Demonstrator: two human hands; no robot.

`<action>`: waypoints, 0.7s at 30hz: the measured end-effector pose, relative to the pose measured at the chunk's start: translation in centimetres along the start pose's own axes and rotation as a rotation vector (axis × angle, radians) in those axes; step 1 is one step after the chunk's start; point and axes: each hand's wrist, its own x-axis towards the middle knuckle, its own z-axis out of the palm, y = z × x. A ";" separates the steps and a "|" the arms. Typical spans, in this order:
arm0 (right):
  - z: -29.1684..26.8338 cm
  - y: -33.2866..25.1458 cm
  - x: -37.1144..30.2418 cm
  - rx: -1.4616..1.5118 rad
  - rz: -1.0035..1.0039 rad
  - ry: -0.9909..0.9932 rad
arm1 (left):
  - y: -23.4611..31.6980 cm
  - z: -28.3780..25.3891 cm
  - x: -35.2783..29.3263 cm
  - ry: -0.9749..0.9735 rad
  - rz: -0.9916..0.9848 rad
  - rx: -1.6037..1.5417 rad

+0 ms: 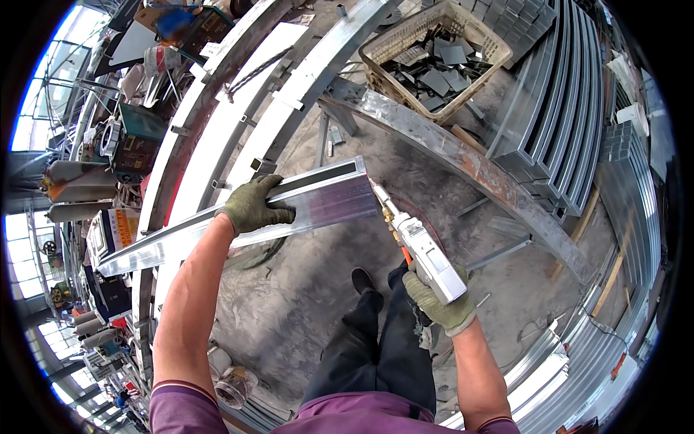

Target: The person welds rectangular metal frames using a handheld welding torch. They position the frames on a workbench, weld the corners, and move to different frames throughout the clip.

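Observation:
My left hand [254,205], in an olive work glove, grips the upper edge of a long galvanized steel channel [325,202]. That channel slants from the far-left beams toward the middle, its near end facing right. In my gloved right hand [439,300] is a white and silver handheld laser welding gun [426,253] with brass fittings and an orange part along its side. The gun's nozzle [379,191] points at the channel's right end, touching or very close to it; the exact gap is too small to tell. Parts of my right fingers are hidden behind the gun body.
Long steel beams [289,108] run along the left as a work stand. A rusty beam [463,155] on legs crosses at right. Beyond it sits a cream plastic crate [372,54] of small metal plates. Stacked steel channels [549,108] line the right. Cables lie on the concrete floor [311,289].

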 end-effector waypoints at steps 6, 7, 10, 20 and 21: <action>-0.1 0.7 0.4 -0.042 -0.061 -0.010 | -0.1 0.0 0.2 -0.016 -0.013 0.014; -0.1 0.9 0.4 -0.051 -0.073 -0.010 | 0.2 -0.1 0.2 -0.025 -0.027 0.019; 0.4 1.4 0.1 -0.038 -0.035 -0.004 | 0.3 -0.2 0.2 -0.030 -0.034 0.039; -0.3 1.0 0.8 -0.105 -0.060 -0.039 | -0.6 0.2 0.4 -0.005 -0.013 0.056; -0.5 1.1 0.8 -0.119 -0.060 -0.051 | -0.6 0.3 0.5 -0.004 -0.009 0.056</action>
